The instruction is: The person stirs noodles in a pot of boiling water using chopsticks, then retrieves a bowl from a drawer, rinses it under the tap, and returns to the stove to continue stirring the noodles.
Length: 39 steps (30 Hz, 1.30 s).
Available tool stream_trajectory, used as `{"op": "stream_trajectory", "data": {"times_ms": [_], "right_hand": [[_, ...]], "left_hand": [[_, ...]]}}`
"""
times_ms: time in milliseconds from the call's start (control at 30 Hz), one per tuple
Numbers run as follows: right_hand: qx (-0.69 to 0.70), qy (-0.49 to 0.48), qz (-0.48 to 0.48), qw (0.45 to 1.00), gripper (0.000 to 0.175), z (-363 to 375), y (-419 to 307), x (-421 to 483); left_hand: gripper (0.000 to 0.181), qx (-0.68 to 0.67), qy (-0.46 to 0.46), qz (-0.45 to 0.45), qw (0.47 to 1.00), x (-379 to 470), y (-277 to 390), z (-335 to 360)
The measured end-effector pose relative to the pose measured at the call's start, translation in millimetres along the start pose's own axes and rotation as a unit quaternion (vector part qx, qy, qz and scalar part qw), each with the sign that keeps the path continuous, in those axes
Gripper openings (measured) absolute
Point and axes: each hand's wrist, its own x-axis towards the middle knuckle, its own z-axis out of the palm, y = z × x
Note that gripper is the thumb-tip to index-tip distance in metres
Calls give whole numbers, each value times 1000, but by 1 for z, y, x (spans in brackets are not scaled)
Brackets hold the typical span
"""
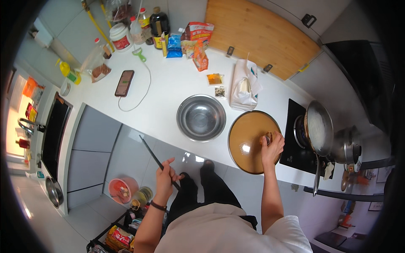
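Observation:
My left hand [165,178] is closed around dark chopsticks [148,148], held out over the floor in front of the counter. The fingers of my right hand [272,148] grip the knob of a round, amber-tinted pan lid [246,131] with a dark rim. That lid is at the counter's front edge, just left of the cooktop [289,156]. Beside it on the left stands a stainless steel bowl [201,118] with nothing visible in it. On the cooktop, a frying pan [319,126] holds something whitish; its handle points toward me.
Behind the lid lie a pack of paper tissues [243,91] and two small sachets [215,79]. A phone [124,83] charges on a white cable. Bottles and seasoning packets line the wall. A pot [345,147] stands right of the pan; a pink bin [122,189] is on the floor.

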Motion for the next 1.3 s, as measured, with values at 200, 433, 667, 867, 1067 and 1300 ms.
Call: {"op": "stream_trajectory", "data": {"times_ms": [200, 433, 667, 867, 1067, 1300], "right_hand": [[264, -86, -15, 961, 23, 18, -38, 60], [189, -157, -3, 969, 23, 77, -81, 114], [295, -110, 120, 942, 25, 109, -91, 110], [321, -94, 176, 926, 22, 91, -122, 128], [466, -37, 203, 861, 25, 106, -111, 113], [99, -98, 130, 982, 35, 89, -113, 133]], "left_hand": [[36, 65, 59, 6, 996, 72, -21, 45], [21, 57, 136, 34, 988, 108, -39, 77], [20, 135, 131, 22, 982, 138, -42, 76], [22, 137, 134, 55, 980, 164, -12, 78], [22, 144, 119, 61, 980, 189, 10, 76], [21, 125, 114, 66, 983, 206, 22, 73]]}}
